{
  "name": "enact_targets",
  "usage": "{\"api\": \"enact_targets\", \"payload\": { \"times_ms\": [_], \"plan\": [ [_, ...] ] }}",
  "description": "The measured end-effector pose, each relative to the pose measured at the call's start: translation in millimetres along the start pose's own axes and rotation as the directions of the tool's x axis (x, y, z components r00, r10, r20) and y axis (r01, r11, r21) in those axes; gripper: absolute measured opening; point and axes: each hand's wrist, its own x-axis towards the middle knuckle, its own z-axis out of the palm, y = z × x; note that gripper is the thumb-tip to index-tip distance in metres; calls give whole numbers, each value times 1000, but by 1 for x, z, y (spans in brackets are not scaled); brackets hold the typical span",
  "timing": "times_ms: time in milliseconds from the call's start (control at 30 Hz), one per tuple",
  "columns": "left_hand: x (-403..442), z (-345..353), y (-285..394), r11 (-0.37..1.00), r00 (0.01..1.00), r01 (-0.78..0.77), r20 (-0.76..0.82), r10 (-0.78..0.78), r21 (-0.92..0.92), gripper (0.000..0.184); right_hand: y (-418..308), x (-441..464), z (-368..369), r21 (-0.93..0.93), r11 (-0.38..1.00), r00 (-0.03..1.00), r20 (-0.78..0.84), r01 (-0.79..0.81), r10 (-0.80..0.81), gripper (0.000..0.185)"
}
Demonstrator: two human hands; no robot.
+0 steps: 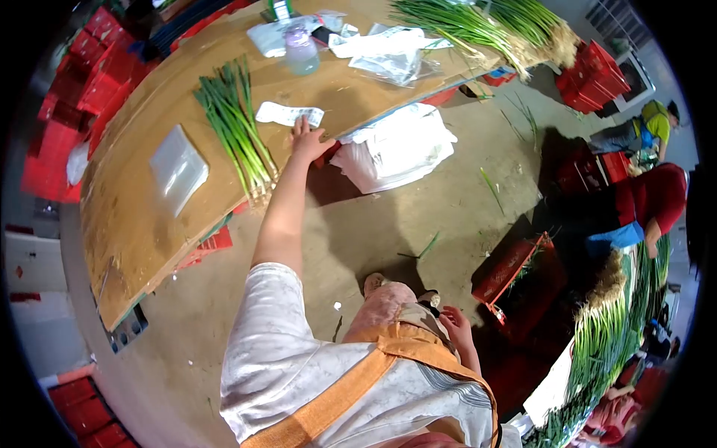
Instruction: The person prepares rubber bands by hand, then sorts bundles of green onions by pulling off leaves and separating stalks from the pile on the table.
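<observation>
My left hand (pixel 305 140) reaches over the wooden table, thumb apart from the fingers. Its fingertips touch a white printed label strip (pixel 278 113). Left of that strip lies a bunch of green onions (pixel 235 123), roots toward the near table edge. A stack of clear plastic bags (pixel 179 168) rests farther left. Beside the table edge, to the right of my left hand, is a pile of white plastic bags (pixel 396 148). My right hand (pixel 455 326) hangs low by my apron, fingers loosely bent and somewhat apart, with nothing visible in it.
A jar of liquid (pixel 301 54) and more label strips (pixel 388 42) are at the table's back. Heaped green onions (pixel 478 30) cover its far right end. Red crates (pixel 511 276) and a person in dark red (pixel 653 198) are on my right.
</observation>
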Motion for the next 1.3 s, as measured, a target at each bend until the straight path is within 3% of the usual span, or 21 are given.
{"api": "enact_targets", "payload": {
  "times_ms": [67,200,267,367,467,500,533,633,700,767,833,900,933,1100,1200,1267,1300],
  "plan": [
    [5,-4,8,996,997,45,52,-49,72,66,2,-4,-1,-7,1000,999,-36,-10,10,35],
    [20,1,-2,995,997,80,-4,-79,56,83,0,-12,-4,-28,999,997,-72,-22,20,35],
    [1,-37,6,989,991,133,-38,-131,64,89,-2,-13,-4,-29,999,997,-70,-22,20,35],
    [3,-58,-32,990,953,142,-272,-135,6,91,1,-10,-2,-28,999,999,-45,-16,15,35],
    [-14,-92,-87,983,842,85,-515,-158,-161,96,9,0,-1,30,1000,1000,0,10,-10,34],
    [-20,-104,-114,977,761,-7,-634,-133,-213,96,8,3,0,32,999,1000,3,18,-18,34],
    [-37,-128,-130,965,753,72,-621,-218,-251,99,6,6,1,29,1000,1000,22,9,-10,34],
    [-70,-165,-221,965,585,102,-769,-255,-243,102,11,17,1,32,999,997,74,-16,14,35],
    [-105,-186,-262,929,506,210,-780,-369,-303,102,12,22,3,7,1000,997,80,18,-18,34],
    [-139,-187,-283,692,443,582,-547,-710,-426,110,13,27,5,3,1000,993,114,29,-29,35],
    [-171,-155,-307,673,454,412,-502,-736,-614,110,11,28,7,-5,999,989,142,46,-44,35],
    [-192,-121,-301,658,392,620,-558,-731,-427,101,7,29,8,-7,998,985,160,65,-63,35],
    [-197,-84,-325,746,400,567,-674,-621,-349,98,5,29,7,-24,998,983,172,65,-60,35],
    [-232,-17,-249,649,381,653,-572,-727,-390,89,13,32,-1,-34,998,977,206,58,-50,35],
    [-241,16,-218,734,413,606,-668,-619,-305,73,16,29,-16,-48,998,980,195,46,-36,36],
    [-249,33,-202,918,555,377,-765,-328,-120,56,18,27,-27,-93,993,980,190,71,-52,37],
    [-254,41,-175,889,546,427,-737,-398,-165,46,20,23,-34,-62,995,983,171,75,-63,37]
  ]
}}
